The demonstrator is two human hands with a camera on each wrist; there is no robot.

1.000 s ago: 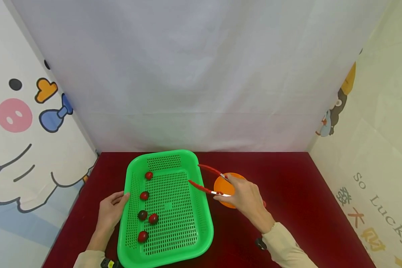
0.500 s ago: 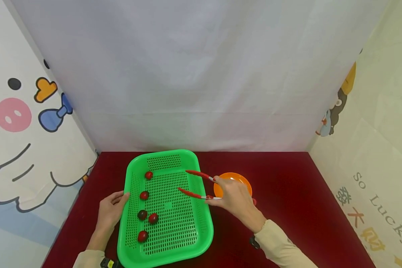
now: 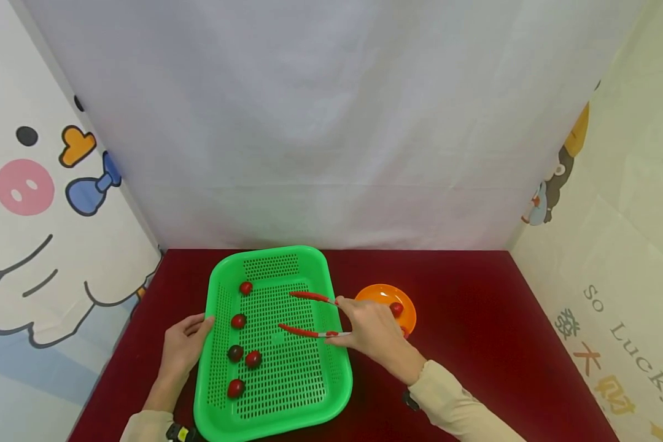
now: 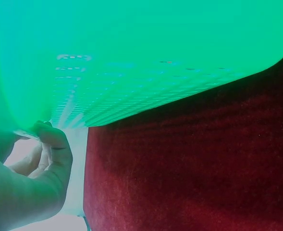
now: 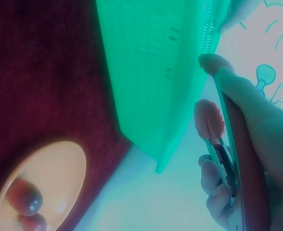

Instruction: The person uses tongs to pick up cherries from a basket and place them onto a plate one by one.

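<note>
1. Pale curtain [image 3: 331, 123] backs a dark red tabletop [image 3: 469, 307].
2. Five small round fruits [image 3: 253, 360] lie in the green basket [image 3: 287, 380]; two more sit on the orange plate [image 3: 378, 293].
3. Left hand [image 3: 183, 344] pinches the basket's rim; right hand [image 3: 378, 334] grips red tongs [image 3: 299, 332], tips spread, nothing between.
4. Likely step: reaching for fruit. Next seems to call for lowering the tips around one, then squeezing gently.

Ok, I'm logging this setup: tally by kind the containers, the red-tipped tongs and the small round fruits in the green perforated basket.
Green perforated plastic basket: 1
Shallow round orange plate: 1
Red-tipped tongs: 1
Small round red fruits in basket: 4
Small round dark fruit in basket: 1
Total: 8
</note>
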